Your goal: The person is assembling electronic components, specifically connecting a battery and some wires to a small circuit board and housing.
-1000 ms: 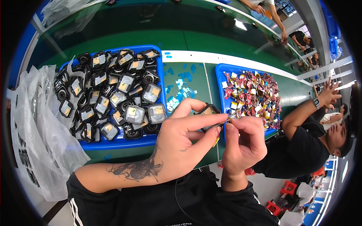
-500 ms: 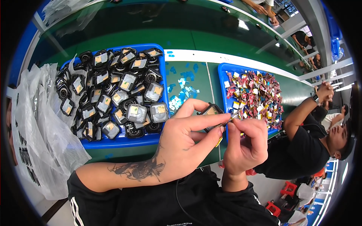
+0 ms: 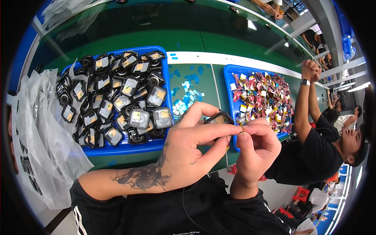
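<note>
My left hand (image 3: 188,143) is closed around a black square-cornered watch case (image 3: 221,117), mostly hidden behind the fingers. A thin wire and a bit of yellow (image 3: 227,145) show beside the left thumb. Close by, my right hand (image 3: 256,150) has its thumb and index finger pinched together against the left index fingertip. Whatever tiny piece sits in that pinch is too small to make out. To the left, a blue tray (image 3: 169,82) is heaped with similar black watch cases (image 3: 130,86). On the right, another blue tray (image 3: 227,80) contains many small parts in red, yellow and white (image 3: 264,98).
Blue film scraps (image 3: 190,96) lie on the green table between the trays. Clear plastic sheets (image 3: 43,137) hang over the left side. A white strip (image 3: 199,57) runs behind the trays. At the right, a person in black (image 3: 309,149) sits with clasped hands.
Both hands have shifted slightly, and the right fingers have moved a little right and down, still pinched. The watch case has tilted. The person at the right has raised their clasped hands.
</note>
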Action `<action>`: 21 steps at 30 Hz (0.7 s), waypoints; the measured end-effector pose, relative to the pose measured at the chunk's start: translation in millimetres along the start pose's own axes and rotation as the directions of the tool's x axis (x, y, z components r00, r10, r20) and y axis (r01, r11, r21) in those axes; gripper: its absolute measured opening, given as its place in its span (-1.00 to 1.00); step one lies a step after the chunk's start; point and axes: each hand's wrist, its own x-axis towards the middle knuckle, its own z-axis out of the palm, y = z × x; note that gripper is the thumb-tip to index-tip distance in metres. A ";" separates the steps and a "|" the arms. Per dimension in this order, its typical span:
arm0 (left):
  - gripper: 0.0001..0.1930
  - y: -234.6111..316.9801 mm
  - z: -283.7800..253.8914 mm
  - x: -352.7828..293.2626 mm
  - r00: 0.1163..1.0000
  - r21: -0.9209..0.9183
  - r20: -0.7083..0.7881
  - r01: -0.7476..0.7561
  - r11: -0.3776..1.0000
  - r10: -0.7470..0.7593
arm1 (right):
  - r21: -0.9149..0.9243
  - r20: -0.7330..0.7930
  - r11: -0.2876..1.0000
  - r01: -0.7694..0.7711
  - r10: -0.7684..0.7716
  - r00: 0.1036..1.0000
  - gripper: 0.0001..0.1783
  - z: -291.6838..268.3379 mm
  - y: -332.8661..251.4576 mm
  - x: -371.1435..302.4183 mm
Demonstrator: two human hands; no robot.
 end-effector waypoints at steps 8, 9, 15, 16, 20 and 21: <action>-0.69 5.3 -5.8 6.3 0.993 0.075 0.079 -0.089 0.993 0.083 | 0.479 0.245 0.790 -0.383 0.299 0.922 -0.88 -11.8 -0.9 6.7; -0.68 5.6 -5.8 7.1 0.991 0.079 0.104 -0.092 0.993 0.084 | 0.502 0.255 0.770 -0.394 0.304 0.918 -0.87 -11.0 -0.4 6.2; -0.70 0.3 0.2 5.9 0.992 -0.252 0.081 0.110 0.961 -0.092 | 0.570 0.212 0.727 -0.383 0.321 0.923 -0.79 -7.6 2.6 2.6; -0.70 -0.4 0.3 7.0 0.992 -0.254 0.086 0.110 0.961 -0.091 | 0.570 0.207 0.729 -0.380 0.320 0.924 -0.79 -9.3 2.6 2.2; -0.71 -4.1 0.3 8.0 0.990 -0.291 0.066 0.141 0.946 -0.127 | 0.352 0.175 0.894 -0.279 0.230 0.957 -0.80 -9.1 1.8 4.3; -0.69 -4.1 0.2 7.6 0.991 -0.276 0.075 0.125 0.953 -0.108 | 0.295 0.165 0.922 -0.250 0.209 0.964 -0.79 -8.3 0.1 5.0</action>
